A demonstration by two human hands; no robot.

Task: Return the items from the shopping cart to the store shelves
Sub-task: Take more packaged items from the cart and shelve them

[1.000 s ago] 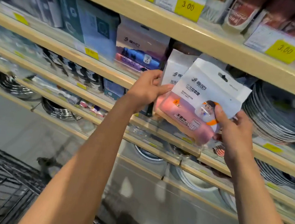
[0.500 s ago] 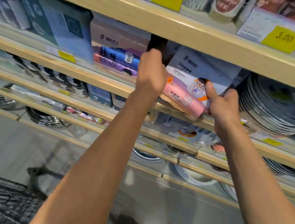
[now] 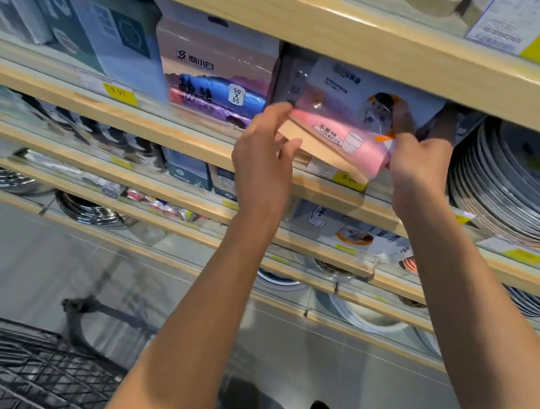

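Packet (image 3: 355, 123) at shelf (image 3: 169, 132) front edge, long axis sideways; left hand (image 3: 263, 160) and right hand (image 3: 421, 161) pinching its ends

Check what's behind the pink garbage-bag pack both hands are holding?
Behind the pink pack, a dark upright item shows at its left edge, under the upper shelf. The pack, the left hand and the right hand cover the rest.

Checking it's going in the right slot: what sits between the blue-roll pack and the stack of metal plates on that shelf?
In the head view, the pink bag pack, held by both hands, with similar packs behind it.
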